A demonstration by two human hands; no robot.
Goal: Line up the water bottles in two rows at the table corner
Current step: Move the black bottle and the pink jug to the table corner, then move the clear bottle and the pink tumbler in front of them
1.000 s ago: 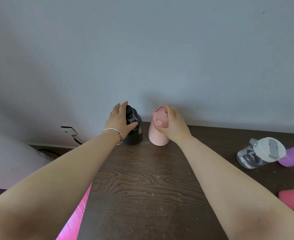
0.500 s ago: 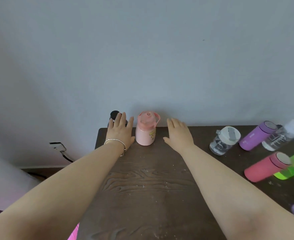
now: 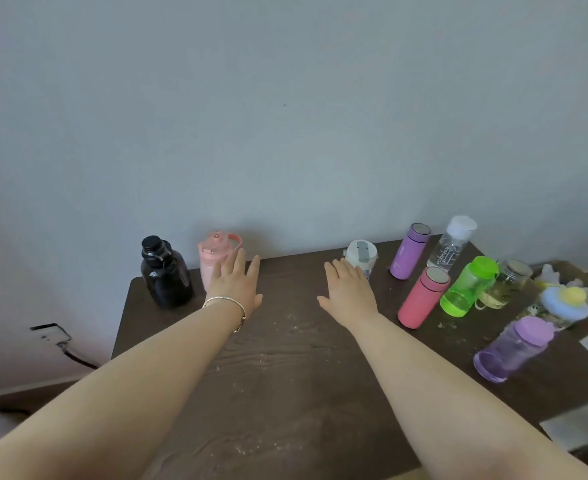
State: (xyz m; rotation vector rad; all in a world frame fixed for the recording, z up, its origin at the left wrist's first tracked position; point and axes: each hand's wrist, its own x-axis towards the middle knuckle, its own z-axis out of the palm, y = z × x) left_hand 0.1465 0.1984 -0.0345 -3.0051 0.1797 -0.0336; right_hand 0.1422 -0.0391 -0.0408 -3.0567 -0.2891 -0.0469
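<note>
A squat black plastic bottle with a screw cap [image 3: 165, 273] stands upright at the table's far-left corner, about 10 o'clock from frame centre, and a pale pink matte bottle with a loop handle on its lid [image 3: 215, 258] stands just beside it at its 3 o'clock. The rest cluster at 2 to 4 o'clock: a short clear bottle with a white flip lid [image 3: 362, 257], a slim purple flask [image 3: 409, 251], a tall clear bottle with a white cap [image 3: 452, 245], a pink cylindrical flask [image 3: 423, 297], a translucent green bottle [image 3: 468, 286], a small glass jar [image 3: 507, 284] and a translucent lilac bottle [image 3: 513, 348]. They rest on a dark brown wood-grain table [image 3: 285, 368] flecked with pale crumbs, against a plain grey wall [image 3: 285, 116]. The left hand [image 3: 235, 287], a thin silver bangle [image 3: 228, 306] at its wrist, is flat with spread fingers, empty, partly covering the pink bottle; contact is unclear. The right hand [image 3: 348, 291] is likewise flat and empty, its fingertips near the flip-lid bottle.
</note>
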